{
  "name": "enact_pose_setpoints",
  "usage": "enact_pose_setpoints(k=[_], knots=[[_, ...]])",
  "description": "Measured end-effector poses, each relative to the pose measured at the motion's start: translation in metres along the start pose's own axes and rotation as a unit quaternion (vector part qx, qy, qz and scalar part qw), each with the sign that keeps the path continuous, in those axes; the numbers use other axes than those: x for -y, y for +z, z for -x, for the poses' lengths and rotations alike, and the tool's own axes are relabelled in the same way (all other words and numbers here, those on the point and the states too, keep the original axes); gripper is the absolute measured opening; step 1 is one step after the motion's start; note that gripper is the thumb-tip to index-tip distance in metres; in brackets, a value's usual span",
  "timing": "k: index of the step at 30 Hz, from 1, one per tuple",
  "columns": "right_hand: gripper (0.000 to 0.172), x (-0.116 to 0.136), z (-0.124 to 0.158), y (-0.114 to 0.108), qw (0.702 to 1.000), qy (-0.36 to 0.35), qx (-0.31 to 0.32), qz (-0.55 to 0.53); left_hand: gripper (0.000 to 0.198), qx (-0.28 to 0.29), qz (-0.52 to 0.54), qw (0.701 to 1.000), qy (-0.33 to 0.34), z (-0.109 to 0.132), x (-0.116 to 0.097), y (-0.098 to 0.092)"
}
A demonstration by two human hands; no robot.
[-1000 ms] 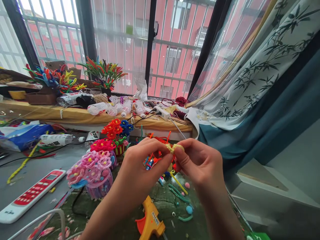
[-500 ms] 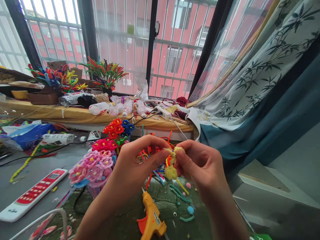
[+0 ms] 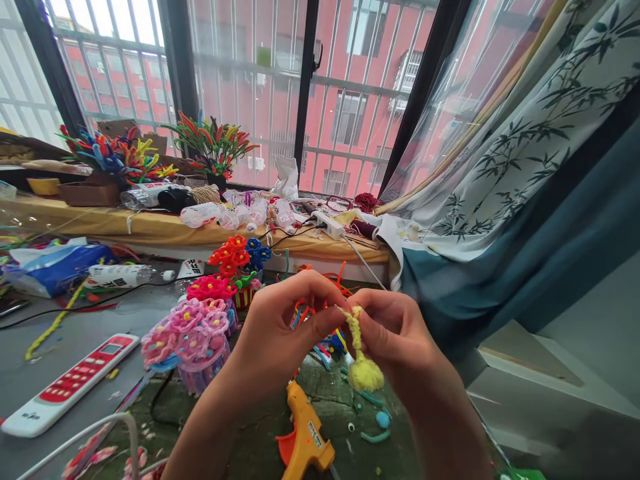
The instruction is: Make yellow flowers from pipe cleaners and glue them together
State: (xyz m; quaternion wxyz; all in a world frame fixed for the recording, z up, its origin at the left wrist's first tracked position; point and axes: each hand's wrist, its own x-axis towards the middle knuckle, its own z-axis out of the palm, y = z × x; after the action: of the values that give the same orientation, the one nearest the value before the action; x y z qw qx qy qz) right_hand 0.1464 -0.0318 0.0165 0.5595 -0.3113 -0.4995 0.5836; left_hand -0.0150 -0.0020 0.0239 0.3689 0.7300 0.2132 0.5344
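"How is the yellow fuzzy stem (image 3: 355,333) held?"

"Its upper end is pinched by the left hand (image 3: 295,327) and the right hand (image 3: 397,340), thumbs against fingers; the yellow tuft (image 3: 366,375) is hung just below the grip."

"How is it best worked?"

"Probably with the right pinch kept firm and small turns made by the left, so the fluff is not crushed."

"What is hidden?"

"Some right fingertips, behind the thumb; the stem's tip is barely made out."

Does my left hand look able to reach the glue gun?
Probably yes: the glue gun lies near your left hand with nothing visible over it, though that hand would likely need to release the yellow fuzzy piece first.
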Motion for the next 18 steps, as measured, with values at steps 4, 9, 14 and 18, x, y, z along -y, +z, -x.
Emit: enact_pose_setpoints(k=[4,9,14,18], knots=[[0.033,0.001,0.001,0.003,0.998,-0.023,-0.035,0.046,0.012,-0.034,-0.046,0.998,-0.003,0.003,-0.002,0.002],[0.025,0.000,0.006,0.013,0.956,-0.171,-0.158,0.177,0.010,-0.101,-0.057,0.993,-0.022,0.006,-0.007,0.011],[0.013,-0.007,0.008,0.020,0.859,-0.292,-0.280,0.313,0.009,-0.129,-0.098,0.987,-0.012,0.007,-0.012,0.018],[0.009,-0.012,0.009,0.022,0.790,-0.344,-0.315,0.399,0.008,-0.149,-0.135,0.979,-0.032,0.012,-0.017,0.026]])
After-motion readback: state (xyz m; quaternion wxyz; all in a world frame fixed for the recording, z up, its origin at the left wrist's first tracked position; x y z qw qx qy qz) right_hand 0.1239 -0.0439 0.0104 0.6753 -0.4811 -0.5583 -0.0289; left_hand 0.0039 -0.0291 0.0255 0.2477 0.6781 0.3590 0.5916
